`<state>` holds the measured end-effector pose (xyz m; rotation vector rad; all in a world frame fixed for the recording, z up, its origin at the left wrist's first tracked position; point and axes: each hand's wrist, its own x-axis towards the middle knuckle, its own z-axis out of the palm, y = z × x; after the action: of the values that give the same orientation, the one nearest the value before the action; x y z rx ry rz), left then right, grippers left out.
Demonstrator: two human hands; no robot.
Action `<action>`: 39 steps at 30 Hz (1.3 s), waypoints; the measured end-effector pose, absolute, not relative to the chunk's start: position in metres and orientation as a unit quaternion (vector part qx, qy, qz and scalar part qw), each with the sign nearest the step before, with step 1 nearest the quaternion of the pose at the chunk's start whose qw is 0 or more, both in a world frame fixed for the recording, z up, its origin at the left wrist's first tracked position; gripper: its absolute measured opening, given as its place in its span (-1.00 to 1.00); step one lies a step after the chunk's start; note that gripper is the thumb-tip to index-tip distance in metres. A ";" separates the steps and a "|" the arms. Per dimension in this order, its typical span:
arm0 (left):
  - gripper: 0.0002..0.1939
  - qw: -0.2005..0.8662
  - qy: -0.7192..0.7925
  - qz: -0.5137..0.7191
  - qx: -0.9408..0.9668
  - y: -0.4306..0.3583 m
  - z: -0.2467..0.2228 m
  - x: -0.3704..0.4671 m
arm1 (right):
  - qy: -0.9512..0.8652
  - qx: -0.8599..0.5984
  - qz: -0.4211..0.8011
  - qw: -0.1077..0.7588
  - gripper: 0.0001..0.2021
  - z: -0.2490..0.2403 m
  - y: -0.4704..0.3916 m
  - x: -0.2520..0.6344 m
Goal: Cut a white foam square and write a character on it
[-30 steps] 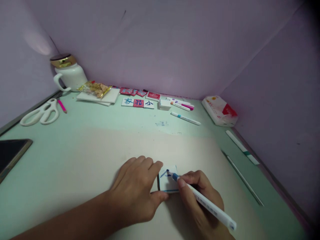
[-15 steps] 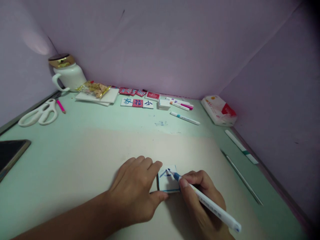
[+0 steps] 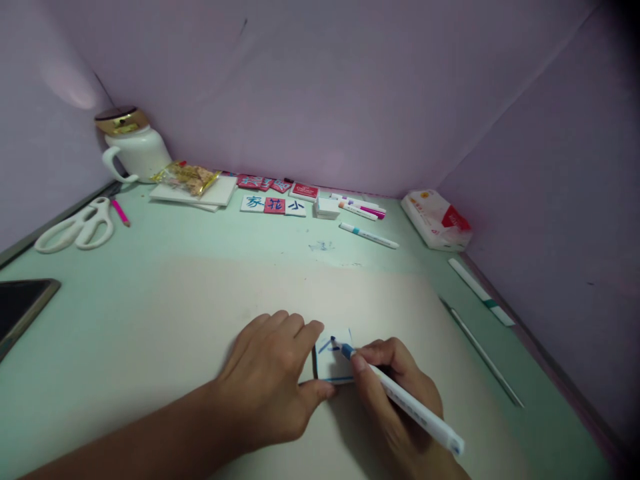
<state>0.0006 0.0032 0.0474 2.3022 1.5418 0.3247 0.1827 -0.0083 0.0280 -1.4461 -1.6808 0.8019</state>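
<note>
A small square white card (image 3: 329, 368) lies on the pale sheet (image 3: 210, 293) in front of me, with blue lines along its edges and a few dark blue strokes near its top. My left hand (image 3: 275, 380) grips the card's left side, index finger at the upper corner and thumb at the lower edge. Held in a pinch by my right hand (image 3: 395, 383) is a white marker (image 3: 423, 417) with a blue tip end. The marker slants across the card, its tip at the strokes; the card's right edge is partly hidden by my right fingers.
Cards with characters (image 3: 274, 205), a stack of white cards (image 3: 327, 209) and several markers (image 3: 369, 236) line the back. White scissors (image 3: 75, 230), a mug (image 3: 140, 155) and a phone (image 3: 23, 310) are left. A tissue pack (image 3: 436, 220) and a thin rod (image 3: 487, 357) are right.
The marker and my right hand have shifted slightly left and its rear end has moved left and up. My left hand stays at the card's left side.
</note>
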 end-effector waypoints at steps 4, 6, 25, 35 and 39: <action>-0.66 0.171 0.543 0.113 0.814 0.004 0.047 0.001 | -0.640 -0.573 0.334 0.387 -0.84 0.030 -0.010 0.181; -0.66 0.171 0.545 0.109 0.813 0.004 0.048 0.001 | -0.607 -0.585 0.342 0.415 -0.82 0.029 -0.011 0.179; -0.62 0.148 0.532 0.104 0.827 0.004 0.046 0.000 | -0.461 -0.595 0.473 0.457 -0.73 0.034 -0.018 0.186; -0.63 0.148 0.530 0.105 0.829 0.005 0.046 0.000 | -0.483 -0.579 0.471 0.458 -0.75 0.030 -0.026 0.183; -0.59 0.146 0.530 0.108 0.828 0.004 0.047 0.000 | -0.507 -0.564 0.430 0.489 -0.78 0.029 -0.028 0.177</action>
<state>0.0002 0.0042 0.0467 2.3837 1.5272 0.3099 0.1768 -0.0280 0.0292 -1.3712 -1.2312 1.0457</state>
